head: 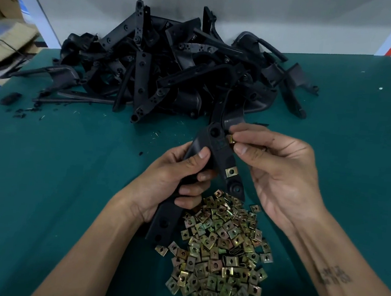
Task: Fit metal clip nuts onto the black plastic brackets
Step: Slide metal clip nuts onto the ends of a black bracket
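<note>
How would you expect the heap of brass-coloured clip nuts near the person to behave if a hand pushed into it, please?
The heap of clip nuts would probably spread and slide rather than move together, since the pieces lie loose on the green mat. Being flat squares, they seem unlikely to roll. Small, thin and smooth-looking, a single one may be fiddly to pick up.

The left hand (174,181) wraps the middle of the long black plastic bracket (216,147), hiding that stretch of it. Most of the small brass-coloured metal clip nut (231,139) is covered by the right hand's (280,175) thumb and fingertips, so how far it sits on the bracket cannot be told. In the heap of black plastic brackets (173,69) at the far edge of the green table surface (68,171), single pieces merge in the dark. The cardboard boxes (7,34) beyond the far left corner are blurred and cut off. Both forearms leave the bottom edge. The forearm tattoo (333,275) is unreadable.
</note>
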The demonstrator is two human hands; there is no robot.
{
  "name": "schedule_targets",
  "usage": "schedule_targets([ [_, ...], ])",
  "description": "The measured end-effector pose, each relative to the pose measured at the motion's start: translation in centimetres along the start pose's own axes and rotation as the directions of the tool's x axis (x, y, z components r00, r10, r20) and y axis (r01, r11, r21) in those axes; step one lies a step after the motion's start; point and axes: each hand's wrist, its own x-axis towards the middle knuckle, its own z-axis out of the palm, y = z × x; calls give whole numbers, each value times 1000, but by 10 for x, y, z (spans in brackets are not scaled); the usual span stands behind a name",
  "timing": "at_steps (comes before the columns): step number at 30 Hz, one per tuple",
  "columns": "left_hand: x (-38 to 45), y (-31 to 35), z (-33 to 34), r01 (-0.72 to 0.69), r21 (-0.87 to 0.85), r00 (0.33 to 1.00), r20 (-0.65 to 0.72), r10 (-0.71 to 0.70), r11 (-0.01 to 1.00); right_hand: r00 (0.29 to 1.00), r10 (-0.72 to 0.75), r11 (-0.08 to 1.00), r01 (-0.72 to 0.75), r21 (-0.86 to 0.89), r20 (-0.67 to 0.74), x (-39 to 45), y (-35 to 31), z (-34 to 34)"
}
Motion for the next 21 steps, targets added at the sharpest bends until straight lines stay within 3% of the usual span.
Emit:
schedule_targets([
  [4,0,0,0,2,0,1000,1,-2,1000,999,-4,1000,4,21,-34,0,0,0],
  [12,0,-1,1,-35,66,999,-23,37,997,996,-81,983,75,-167,-31,-1,1,1],
  [21,0,-1,2,-37,68,999,-29,39,997,996,-34,998,29,-53,-87,-2,-5,4],
])
